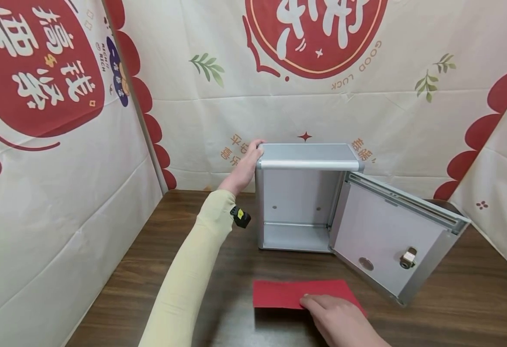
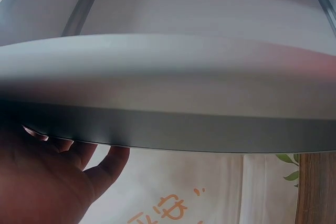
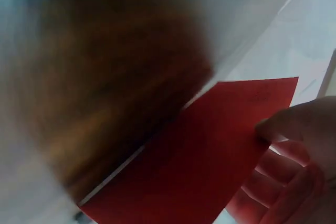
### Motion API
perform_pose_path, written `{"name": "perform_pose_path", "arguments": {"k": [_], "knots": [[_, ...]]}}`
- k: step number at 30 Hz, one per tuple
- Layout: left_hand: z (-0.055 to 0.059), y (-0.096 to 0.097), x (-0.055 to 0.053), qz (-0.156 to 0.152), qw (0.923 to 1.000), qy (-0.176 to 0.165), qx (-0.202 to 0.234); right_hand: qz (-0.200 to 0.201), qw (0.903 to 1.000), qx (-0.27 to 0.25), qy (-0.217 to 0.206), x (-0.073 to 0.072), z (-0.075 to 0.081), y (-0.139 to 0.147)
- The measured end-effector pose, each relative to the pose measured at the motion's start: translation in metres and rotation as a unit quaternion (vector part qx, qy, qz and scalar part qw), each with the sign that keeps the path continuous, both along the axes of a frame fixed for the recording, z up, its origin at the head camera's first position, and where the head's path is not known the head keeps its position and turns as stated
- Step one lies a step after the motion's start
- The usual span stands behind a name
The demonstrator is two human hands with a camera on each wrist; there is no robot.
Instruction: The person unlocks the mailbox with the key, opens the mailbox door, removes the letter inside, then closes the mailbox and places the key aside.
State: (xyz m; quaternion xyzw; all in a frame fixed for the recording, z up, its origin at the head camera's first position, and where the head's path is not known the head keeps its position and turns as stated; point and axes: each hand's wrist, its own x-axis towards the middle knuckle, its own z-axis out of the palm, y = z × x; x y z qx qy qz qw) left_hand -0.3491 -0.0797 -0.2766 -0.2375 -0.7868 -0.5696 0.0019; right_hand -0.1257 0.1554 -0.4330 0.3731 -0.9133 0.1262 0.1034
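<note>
A silver-framed letter box (image 1: 303, 156) stands upright on the table, its compartment showing bare inside. Its door (image 1: 379, 231) is swung out to the right, with a lock (image 1: 408, 258) on the inner face. My left hand (image 1: 246, 166) grips the box's upper left edge; in the left wrist view, fingers (image 2: 113, 166) reach behind the side wall and are partly hidden. Lower down, my right hand (image 1: 340, 318) pinches a flat red envelope (image 1: 279, 294) by its near edge, in front of the box. In the right wrist view the thumb lies on the envelope's face, other fingers behind.
The brown wooden table (image 1: 149, 270) extends to both sides of the box. Printed cloth (image 1: 219, 115) hangs close behind, and more cloth walls the left and right. The opened door juts toward the right forearm's side. A small black camera (image 1: 240, 217) sits on the left wrist.
</note>
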Motion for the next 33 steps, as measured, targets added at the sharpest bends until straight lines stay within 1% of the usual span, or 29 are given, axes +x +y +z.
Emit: {"name": "perform_pose_path", "arguments": {"k": [2, 7, 10, 15, 19, 21, 28, 33], "knots": [[0.0, 0.0, 0.0, 0.001, 1.0, -0.001, -0.002, -0.006, 0.9996, 0.019, -0.022, 0.0, -0.002, -0.002], [-0.001, 0.0, 0.0, 0.008, 0.9999, 0.0, -0.005, -0.01, 0.9981, 0.044, -0.043, -0.001, -0.003, -0.003], [-0.001, 0.0, 0.001, 0.009, 0.9999, 0.001, -0.004, -0.01, 0.9961, 0.057, -0.066, -0.003, -0.003, -0.004], [0.0, 0.0, 0.001, 0.01, 0.9999, -0.004, -0.006, 0.002, 0.9917, 0.087, -0.095, -0.011, -0.004, -0.003], [0.0, 0.001, 0.002, 0.006, 1.0, -0.003, -0.004, 0.004, 0.9866, 0.104, -0.126, -0.018, -0.005, -0.001], [0.0, 0.001, 0.002, 0.004, 1.0, -0.005, -0.004, 0.007, 0.9856, 0.105, -0.132, -0.02, -0.004, 0.001], [-0.001, 0.001, 0.002, 0.003, 0.9999, -0.01, -0.006, 0.022, 0.9904, 0.086, -0.107, -0.028, -0.003, -0.001], [-0.001, 0.001, 0.001, -0.001, 1.0, -0.007, -0.007, 0.006, 0.9895, 0.08, -0.121, -0.036, -0.006, -0.002]]}}
